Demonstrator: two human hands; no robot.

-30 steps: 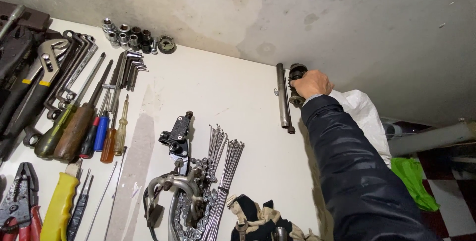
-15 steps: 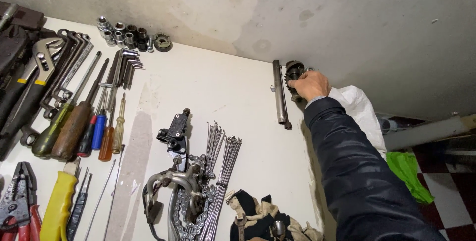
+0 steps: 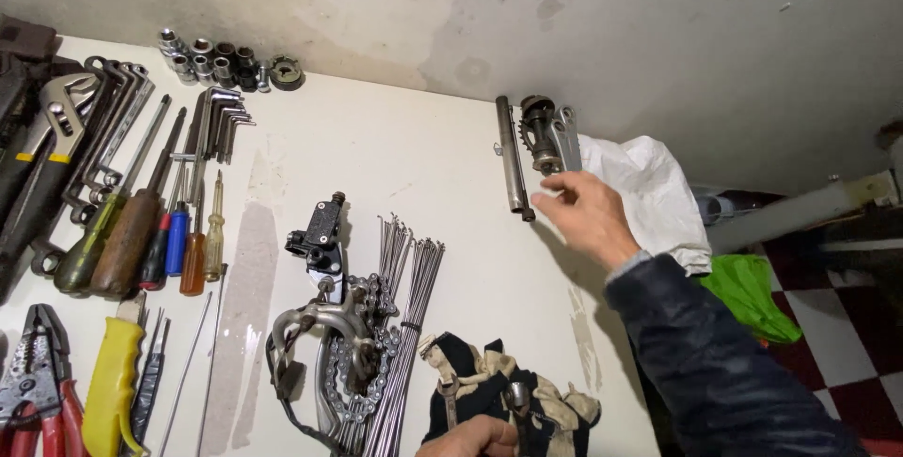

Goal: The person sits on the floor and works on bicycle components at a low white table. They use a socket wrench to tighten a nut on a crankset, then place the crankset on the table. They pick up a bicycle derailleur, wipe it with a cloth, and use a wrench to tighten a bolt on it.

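Note:
My right hand (image 3: 585, 217) hovers open, fingers apart, just below a dark geared shaft (image 3: 538, 133) that lies at the far edge of the white table (image 3: 414, 165). A long steel rod (image 3: 513, 156) lies left of the shaft and a flat metal wrench (image 3: 567, 137) lies right of it. My left hand (image 3: 475, 438) shows only at the bottom edge, its fingers curled on a black and beige work glove (image 3: 499, 391) with small metal pieces on it.
Bike spokes (image 3: 404, 307), a chain and brake parts (image 3: 343, 344) lie mid-table. Screwdrivers (image 3: 141, 222), hex keys (image 3: 221, 128), spanners (image 3: 94, 128), pliers (image 3: 38, 391) and sockets (image 3: 212, 57) fill the left. A white bag (image 3: 654, 198) and green cloth (image 3: 748, 292) hang off the right edge.
My right hand has let go of the geared shaft and drawn back toward me, open. The shaft now lies on the table. My left hand has come into view at the bottom.

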